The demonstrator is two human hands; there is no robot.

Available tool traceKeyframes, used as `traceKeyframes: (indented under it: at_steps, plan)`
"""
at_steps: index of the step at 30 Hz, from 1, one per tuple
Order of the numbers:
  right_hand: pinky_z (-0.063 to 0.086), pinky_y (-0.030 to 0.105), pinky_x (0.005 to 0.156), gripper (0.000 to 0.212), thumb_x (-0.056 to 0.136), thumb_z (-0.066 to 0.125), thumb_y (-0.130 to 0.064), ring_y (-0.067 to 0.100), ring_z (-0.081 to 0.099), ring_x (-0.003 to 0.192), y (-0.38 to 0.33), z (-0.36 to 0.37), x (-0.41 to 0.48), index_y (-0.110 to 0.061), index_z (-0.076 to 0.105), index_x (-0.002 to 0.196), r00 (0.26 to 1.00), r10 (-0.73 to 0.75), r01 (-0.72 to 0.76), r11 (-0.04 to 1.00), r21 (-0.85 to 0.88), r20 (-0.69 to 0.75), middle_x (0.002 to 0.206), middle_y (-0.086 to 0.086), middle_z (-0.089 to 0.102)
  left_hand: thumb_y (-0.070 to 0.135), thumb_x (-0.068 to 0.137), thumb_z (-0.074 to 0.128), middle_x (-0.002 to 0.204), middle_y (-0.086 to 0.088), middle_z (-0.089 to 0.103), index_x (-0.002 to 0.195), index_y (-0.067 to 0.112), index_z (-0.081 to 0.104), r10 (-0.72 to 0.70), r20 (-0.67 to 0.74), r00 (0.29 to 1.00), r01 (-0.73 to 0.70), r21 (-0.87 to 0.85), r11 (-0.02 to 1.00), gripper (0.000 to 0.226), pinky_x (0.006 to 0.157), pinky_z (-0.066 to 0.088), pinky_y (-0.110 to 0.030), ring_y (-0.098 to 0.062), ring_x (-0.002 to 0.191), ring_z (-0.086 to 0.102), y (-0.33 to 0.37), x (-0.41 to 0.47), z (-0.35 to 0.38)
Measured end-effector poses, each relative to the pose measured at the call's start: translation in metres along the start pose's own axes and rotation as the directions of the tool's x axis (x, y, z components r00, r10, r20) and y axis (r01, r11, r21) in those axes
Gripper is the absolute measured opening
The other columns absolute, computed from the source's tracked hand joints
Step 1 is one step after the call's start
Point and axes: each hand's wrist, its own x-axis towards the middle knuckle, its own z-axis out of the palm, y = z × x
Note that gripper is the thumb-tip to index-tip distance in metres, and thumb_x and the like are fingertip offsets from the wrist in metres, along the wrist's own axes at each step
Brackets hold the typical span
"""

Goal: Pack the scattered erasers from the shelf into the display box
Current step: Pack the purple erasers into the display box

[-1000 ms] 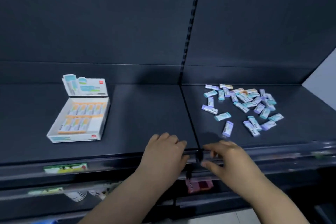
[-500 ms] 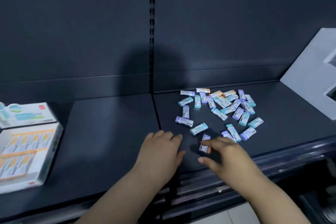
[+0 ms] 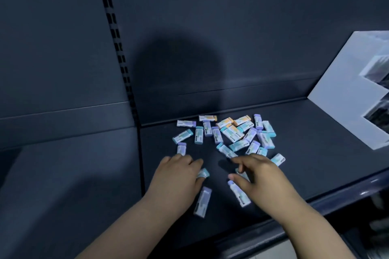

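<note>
Several small erasers (image 3: 231, 132) in white wrappers with teal, purple or orange ends lie scattered on the dark shelf (image 3: 315, 153). My left hand (image 3: 179, 176) is palm down at the near left of the pile, and its thumb and forefinger pinch a teal-ended eraser (image 3: 204, 173). A purple-ended eraser (image 3: 202, 202) lies just below that hand. My right hand (image 3: 259, 176) hovers with fingers spread over the pile's near edge, its thumb touching another purple-ended eraser (image 3: 240, 195). The display box is out of view.
A white printed board (image 3: 347, 101) leans against the shelf's right side. A slotted upright (image 3: 117, 52) and a seam (image 3: 141, 153) split the shelf into two bays. The shelf's front lip (image 3: 336, 193) runs below my right forearm.
The view has swung right, so the display box has left the frame. Both hands have moved forward from the shelf's front onto the near erasers, and the left now pinches one.
</note>
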Motion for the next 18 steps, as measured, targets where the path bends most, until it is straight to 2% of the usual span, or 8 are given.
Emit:
traceKeyframes:
  at_steps: [8, 12, 15, 18]
  plan:
    - [0.029, 0.012, 0.075, 0.039, 0.084, 0.065, -0.036, 0.004, 0.042, 0.083, 0.084, -0.045, 0.055, -0.028, 0.059, 0.122, 0.991, -0.103, 0.104, 0.995, -0.009, 0.087, 0.086, -0.015, 0.050, 0.043, 0.095, 0.039, 0.128, 0.004, 0.050, 0.136, 0.029, 0.041, -0.143, -0.015, 0.990, 0.144, 0.042, 0.989, 0.044, 0.100, 0.030, -0.030, -0.019, 0.122, 0.043, 0.055, 0.081, 0.012]
    - [0.031, 0.013, 0.076, 0.038, 0.086, 0.062, -0.038, 0.004, 0.043, 0.086, 0.119, -0.059, 0.080, -0.027, 0.058, 0.122, 0.976, -0.169, 0.171, 0.985, -0.005, 0.134, 0.085, -0.016, 0.049, 0.039, 0.092, 0.046, 0.125, 0.001, 0.052, 0.130, 0.028, 0.050, -0.222, -0.019, 0.975, 0.223, 0.055, 0.973, 0.039, 0.097, 0.034, -0.031, -0.022, 0.121, 0.044, 0.071, 0.131, 0.015]
    - [0.036, 0.017, 0.081, 0.038, 0.087, 0.061, -0.037, 0.006, 0.044, 0.091, 0.136, -0.061, 0.093, -0.028, 0.057, 0.123, 0.958, -0.213, 0.213, 0.977, 0.022, 0.194, 0.092, -0.013, 0.052, 0.032, 0.092, 0.048, 0.123, -0.001, 0.053, 0.124, 0.028, 0.055, -0.319, -0.012, 0.948, 0.319, 0.052, 0.946, 0.033, 0.095, 0.036, -0.032, -0.024, 0.119, 0.044, 0.070, 0.160, 0.021]
    - [0.037, 0.017, 0.086, 0.038, 0.087, 0.061, -0.035, 0.006, 0.047, 0.099, 0.148, -0.061, 0.105, -0.029, 0.057, 0.124, 0.949, -0.234, 0.227, 0.972, 0.056, 0.213, 0.099, -0.012, 0.056, 0.018, 0.091, 0.048, 0.125, -0.001, 0.052, 0.122, 0.026, 0.057, -0.392, 0.021, 0.920, 0.387, 0.121, 0.914, 0.034, 0.094, 0.036, -0.033, -0.024, 0.118, 0.044, 0.061, 0.180, 0.026]
